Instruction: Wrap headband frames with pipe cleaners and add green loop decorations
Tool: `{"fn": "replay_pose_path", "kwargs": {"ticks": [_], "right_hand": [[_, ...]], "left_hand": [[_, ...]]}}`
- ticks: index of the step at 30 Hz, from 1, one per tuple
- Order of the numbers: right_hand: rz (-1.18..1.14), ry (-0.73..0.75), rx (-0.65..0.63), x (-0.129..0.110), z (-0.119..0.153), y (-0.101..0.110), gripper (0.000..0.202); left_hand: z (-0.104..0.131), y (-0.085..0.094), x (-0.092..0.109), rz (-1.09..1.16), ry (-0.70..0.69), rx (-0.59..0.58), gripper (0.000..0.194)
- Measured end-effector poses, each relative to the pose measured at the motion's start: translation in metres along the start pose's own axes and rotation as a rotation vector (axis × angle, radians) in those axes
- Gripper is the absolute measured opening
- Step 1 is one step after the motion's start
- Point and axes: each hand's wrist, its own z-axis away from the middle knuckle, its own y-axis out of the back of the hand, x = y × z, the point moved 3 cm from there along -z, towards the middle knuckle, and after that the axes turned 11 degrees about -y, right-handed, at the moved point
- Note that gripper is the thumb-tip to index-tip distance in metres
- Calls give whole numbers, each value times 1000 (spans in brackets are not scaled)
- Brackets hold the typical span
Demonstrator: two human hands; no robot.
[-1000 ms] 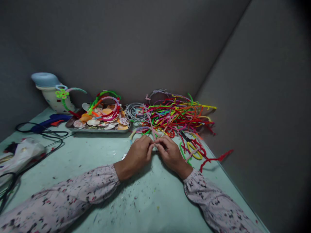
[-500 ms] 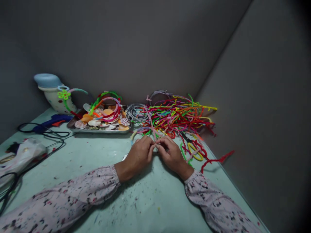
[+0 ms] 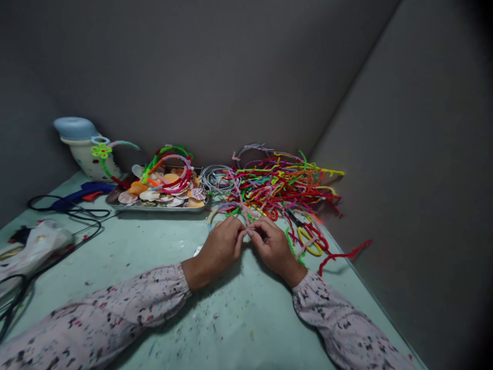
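Fingertip to fingertip, my left hand (image 3: 226, 241) and my right hand (image 3: 272, 246) meet above the table. Both are closed in a pinch on a pale pink pipe cleaner (image 3: 242, 201), which rises from between them toward the back. Its lower end is hidden by the fingers. Just behind my left hand curves a band wrapped in pastel pipe cleaner (image 3: 211, 216), partly covered by the hand. Close to my right hand lie scissors with yellow handles (image 3: 310, 241), tangled with red, green and pink pipe cleaners.
Behind my hands spreads a heap of colourful pipe cleaners (image 3: 285, 180) beside a coil of silver wire (image 3: 217, 179). A metal tray (image 3: 162, 208) holds shells and wrapped hoops. At left are a blue glue gun (image 3: 73, 198), its black cable, a plastic bag (image 3: 46, 241) and a blue-lidded container (image 3: 82, 149).
Almost nothing differs. My right fingertips have shifted very slightly at the pinch, and both hands keep their place.
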Motion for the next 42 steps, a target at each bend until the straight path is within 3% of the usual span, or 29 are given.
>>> {"fn": "replay_pose_path", "kwargs": {"ticks": [17,34,42], "right_hand": [[-47,-60,-32,4,0,-1,11],[-107,-109,-80,10,0,-5,11],[-177,-70,44,8,1,1,9]], "left_hand": [[1,-1,-2,26,-11,63,13],[1,-1,0,20,-51,45,11],[-3,10,-4,72,-5,244,14]]}}
